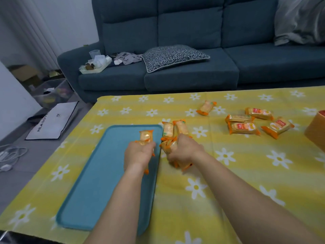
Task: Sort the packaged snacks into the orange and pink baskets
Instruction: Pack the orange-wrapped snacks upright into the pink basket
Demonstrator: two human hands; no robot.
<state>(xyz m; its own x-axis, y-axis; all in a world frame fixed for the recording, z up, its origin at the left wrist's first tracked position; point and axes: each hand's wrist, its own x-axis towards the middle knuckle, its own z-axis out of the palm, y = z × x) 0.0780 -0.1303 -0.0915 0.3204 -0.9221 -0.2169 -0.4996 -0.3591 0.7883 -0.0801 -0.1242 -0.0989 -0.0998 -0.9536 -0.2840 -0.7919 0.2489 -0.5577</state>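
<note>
Fingers of left hand (139,154) and right hand (184,150) curl round snack packs (146,136) by the blue tray (105,173).

The yellow daisy-cloth table (246,164) bears a teal tray (98,182), snack packets (243,128) and an orange basket (316,131).

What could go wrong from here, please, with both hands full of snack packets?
1. The right hand grips a bundle of packets; one might slip out on the way to the orange basket, which sits at the far right edge.
2. The left hand holds a second bundle over the blue tray, and only that one basket is in view, so these could end up wrongly sorted.
</note>
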